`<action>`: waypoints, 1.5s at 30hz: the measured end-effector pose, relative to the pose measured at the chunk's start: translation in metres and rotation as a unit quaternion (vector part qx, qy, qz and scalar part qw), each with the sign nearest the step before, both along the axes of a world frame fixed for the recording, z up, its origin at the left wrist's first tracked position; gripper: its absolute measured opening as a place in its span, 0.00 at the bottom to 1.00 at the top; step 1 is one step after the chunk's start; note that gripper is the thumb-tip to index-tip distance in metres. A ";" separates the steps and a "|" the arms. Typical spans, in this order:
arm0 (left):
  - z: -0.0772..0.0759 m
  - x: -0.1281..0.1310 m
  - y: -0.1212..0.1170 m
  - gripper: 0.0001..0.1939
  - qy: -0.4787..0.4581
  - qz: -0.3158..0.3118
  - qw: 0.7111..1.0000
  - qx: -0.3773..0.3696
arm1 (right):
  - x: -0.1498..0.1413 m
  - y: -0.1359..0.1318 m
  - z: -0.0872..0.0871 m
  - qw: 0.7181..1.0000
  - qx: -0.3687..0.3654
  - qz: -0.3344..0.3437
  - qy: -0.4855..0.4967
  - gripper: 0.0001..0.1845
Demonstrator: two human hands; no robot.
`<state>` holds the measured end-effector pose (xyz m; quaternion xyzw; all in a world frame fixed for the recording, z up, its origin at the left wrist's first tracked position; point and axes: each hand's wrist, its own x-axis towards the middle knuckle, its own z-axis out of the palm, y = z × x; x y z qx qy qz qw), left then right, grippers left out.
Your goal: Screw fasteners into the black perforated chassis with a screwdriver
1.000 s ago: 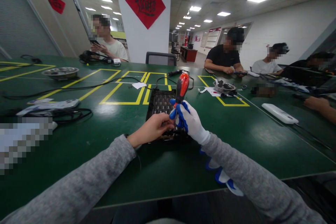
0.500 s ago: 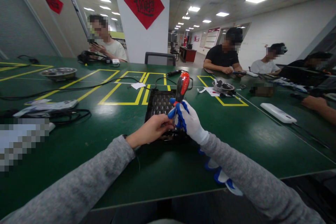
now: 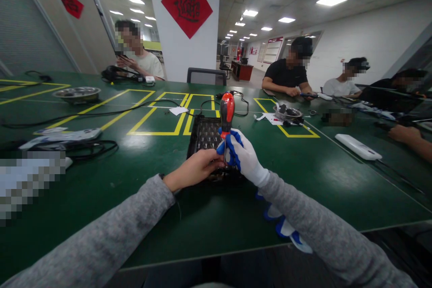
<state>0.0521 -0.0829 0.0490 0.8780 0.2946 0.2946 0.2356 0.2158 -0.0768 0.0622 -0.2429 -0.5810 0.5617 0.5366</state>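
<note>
In the head view, my right hand (image 3: 248,157), in a white and blue glove, grips a red and black screwdriver (image 3: 227,110) low on its handle. The handle points up and the shaft runs down to the near part of a black, shallow, tray-like piece (image 3: 207,132) with rows of shiny bumps. My bare left hand (image 3: 199,166) rests over that piece's near left side. Its thumb and fingers close together beside the screwdriver shaft; what they pinch is hidden. The screwdriver tip cannot be made out clearly.
A spare glove (image 3: 288,231) lies at the green table's near edge. Metal bowls (image 3: 77,94) (image 3: 286,111), cables, a white power bank-like block (image 3: 358,146) and papers (image 3: 178,110) lie around. Several people sit across and to the right; a person's forearm (image 3: 410,137) reaches in.
The screwdriver handle has swung left and now stands closer to upright. Both hands stay at nearly the same place over the black piece.
</note>
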 end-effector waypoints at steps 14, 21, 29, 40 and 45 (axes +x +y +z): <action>0.005 0.001 -0.004 0.07 0.009 0.030 0.998 -0.045 | 0.001 0.000 0.000 1.000 0.001 0.001 0.025 0.12; 0.009 0.004 -0.005 0.08 0.011 0.056 0.998 -0.030 | 0.002 0.000 -0.001 0.999 0.013 -0.017 0.029 0.14; 0.003 0.001 -0.002 0.05 0.024 0.053 0.998 0.009 | 0.003 0.001 -0.002 1.000 -0.004 -0.017 0.004 0.15; 0.003 0.002 -0.002 0.07 0.006 0.069 0.998 0.008 | 0.002 0.000 -0.001 0.999 0.003 -0.027 0.021 0.17; -0.001 0.000 0.002 0.05 0.010 0.049 0.999 0.022 | 0.003 -0.001 0.000 1.000 -0.012 -0.012 -0.007 0.19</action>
